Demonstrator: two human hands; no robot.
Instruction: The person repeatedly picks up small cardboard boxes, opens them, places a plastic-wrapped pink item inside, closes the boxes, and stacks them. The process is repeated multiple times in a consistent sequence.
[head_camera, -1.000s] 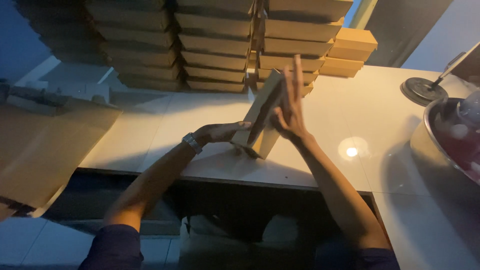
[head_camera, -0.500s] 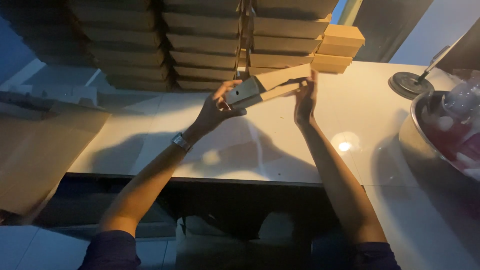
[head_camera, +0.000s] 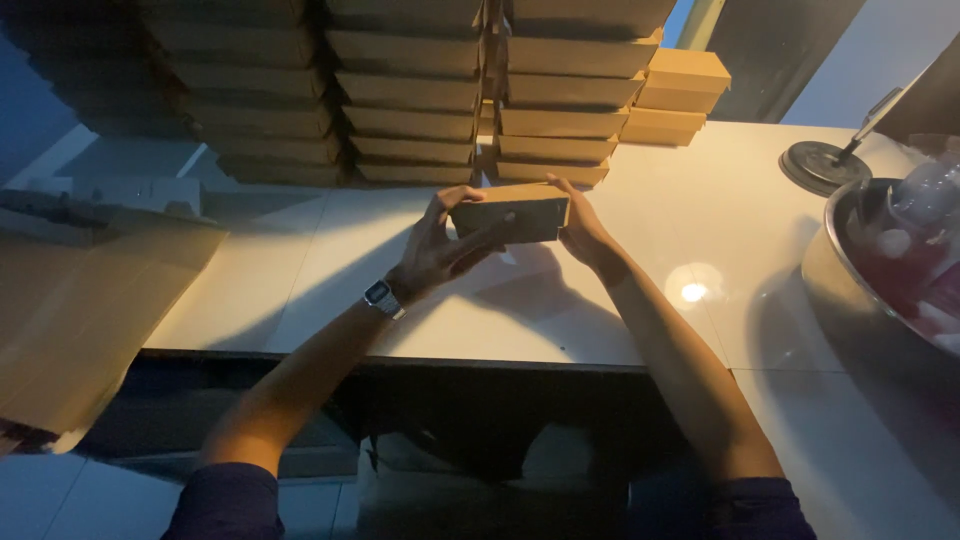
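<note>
Box held level, long axis running left-right.
My left hand (head_camera: 435, 250) & right hand (head_camera: 580, 228) clamped the ends of a flat brown cardboard box (head_camera: 510, 217), lid shut, above the white counter (head_camera: 300, 270), just before the box stacks (head_camera: 410, 90).

White glossy counter (head_camera: 600, 330). Stacks of flat cardboard boxes (head_camera: 410, 90) at back; round black stand base (head_camera: 822, 166) & metal bowl (head_camera: 850, 270) at right.

Dim, warm light; a glare spot on the glossy counter (head_camera: 690, 291), arm shadows across it, edges perhaps slightly warped, corners murky.
</note>
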